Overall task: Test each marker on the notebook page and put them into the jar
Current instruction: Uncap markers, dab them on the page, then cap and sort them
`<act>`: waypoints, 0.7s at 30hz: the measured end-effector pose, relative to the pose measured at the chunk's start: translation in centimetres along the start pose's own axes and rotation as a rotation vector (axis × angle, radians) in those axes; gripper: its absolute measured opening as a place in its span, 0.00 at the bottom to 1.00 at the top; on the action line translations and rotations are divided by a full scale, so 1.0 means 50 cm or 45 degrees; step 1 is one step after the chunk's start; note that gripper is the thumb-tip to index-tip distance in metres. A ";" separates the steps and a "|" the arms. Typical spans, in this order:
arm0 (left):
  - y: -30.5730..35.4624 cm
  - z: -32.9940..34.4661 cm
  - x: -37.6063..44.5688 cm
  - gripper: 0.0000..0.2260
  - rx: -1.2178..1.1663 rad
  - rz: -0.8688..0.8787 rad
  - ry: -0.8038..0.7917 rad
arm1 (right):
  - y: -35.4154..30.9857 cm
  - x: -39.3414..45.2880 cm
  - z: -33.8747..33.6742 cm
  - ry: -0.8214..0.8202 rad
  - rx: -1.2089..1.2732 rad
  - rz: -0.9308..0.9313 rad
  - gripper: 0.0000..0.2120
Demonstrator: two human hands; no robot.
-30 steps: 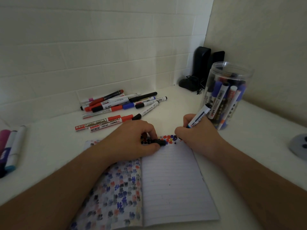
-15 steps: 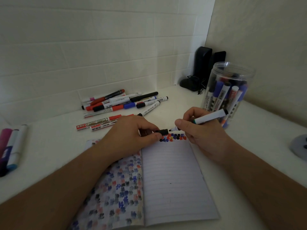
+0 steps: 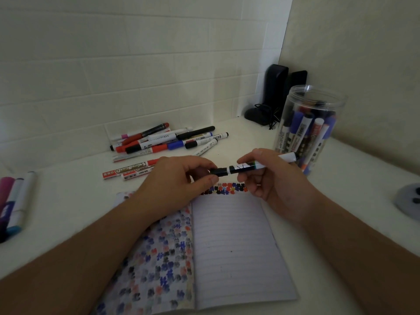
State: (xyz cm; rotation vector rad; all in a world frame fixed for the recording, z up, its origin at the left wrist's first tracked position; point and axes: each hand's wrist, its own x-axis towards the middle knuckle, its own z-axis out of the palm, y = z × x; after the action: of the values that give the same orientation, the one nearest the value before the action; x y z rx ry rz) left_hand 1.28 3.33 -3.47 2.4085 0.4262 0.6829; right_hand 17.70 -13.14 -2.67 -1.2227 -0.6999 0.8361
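Here both hands are lifted a little above the top edge of the open notebook point(image 3: 238, 246). The left hand point(image 3: 179, 178) pinches a black cap point(image 3: 218, 171) between the thumb and the curled fingers, and the right hand point(image 3: 272, 178) grips the white marker point(image 3: 254, 165) around its barrel, with the back end of the marker pointing to the right, toward the jar point(image 3: 311, 123). The cap and the front end of the marker are in one line and very close; I cannot tell if the cap is already fully pushed on or only touching. The right page of the notebook is lined and has a short row of small coloured test marks point(image 3: 227, 189) along its top edge, directly under the hands. The left page is covered with many such marks in blue, black and red. The jar is clear plastic, stands upright at the right of the notebook with no lid on it, and it holds many markers standing on end. Behind the left hand, a loose pile of markers point(image 3: 168, 139) lies on the white table point(image 3: 68, 201) near the tiled wall. At the far left edge some thicker pens point(image 3: 13, 201) lie side by side. Two dark speakers point(image 3: 279, 92) stand in the corner behind the jar.
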 end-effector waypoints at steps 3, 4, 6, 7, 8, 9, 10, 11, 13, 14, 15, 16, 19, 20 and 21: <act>0.004 -0.003 -0.001 0.11 -0.002 0.003 0.008 | 0.000 -0.001 -0.002 -0.059 0.038 0.034 0.13; 0.005 -0.003 -0.001 0.11 -0.005 -0.003 0.002 | 0.000 0.000 -0.003 -0.055 0.031 0.032 0.14; 0.008 -0.002 -0.004 0.12 -0.008 0.007 -0.011 | 0.001 0.002 -0.001 -0.035 0.010 0.024 0.16; 0.010 -0.001 -0.005 0.13 -0.005 0.023 -0.008 | 0.002 0.002 0.001 -0.027 0.003 0.021 0.16; 0.012 0.000 -0.007 0.15 -0.003 0.039 0.002 | 0.001 0.002 0.004 -0.023 0.001 0.019 0.16; 0.012 0.002 -0.008 0.16 0.001 0.049 0.017 | 0.002 0.002 0.006 -0.021 0.005 0.015 0.16; 0.013 0.003 -0.008 0.16 0.002 0.048 0.033 | 0.003 0.002 0.009 -0.023 0.012 0.009 0.16; 0.012 0.005 -0.007 0.15 0.000 0.032 0.049 | 0.004 0.003 0.011 -0.023 0.016 -0.001 0.16; 0.012 0.009 -0.004 0.12 -0.006 -0.025 0.091 | 0.007 0.005 0.017 -0.010 0.003 -0.018 0.17; 0.012 0.012 -0.002 0.10 0.000 -0.056 0.116 | 0.008 0.006 0.021 0.002 -0.006 -0.026 0.17; 0.013 0.014 0.000 0.08 0.012 -0.088 0.134 | 0.010 0.006 0.025 0.017 -0.022 -0.038 0.17; 0.015 0.016 0.002 0.07 0.030 -0.121 0.141 | 0.010 0.005 0.030 0.031 -0.056 -0.058 0.17; 0.024 0.020 0.004 0.04 0.129 -0.136 0.136 | 0.012 -0.002 0.047 0.053 -0.272 -0.171 0.15; 0.026 0.021 0.004 0.03 0.185 -0.111 0.136 | 0.014 -0.004 0.053 0.061 -0.330 -0.213 0.14; 0.029 0.021 0.005 0.03 0.252 -0.082 0.135 | 0.015 -0.005 0.058 0.075 -0.364 -0.251 0.14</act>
State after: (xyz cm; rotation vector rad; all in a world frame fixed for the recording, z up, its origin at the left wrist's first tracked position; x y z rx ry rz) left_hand 2.28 1.82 -3.21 2.5373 0.6391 0.7743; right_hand 15.05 -11.76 -2.83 -1.4007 -0.8976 0.5468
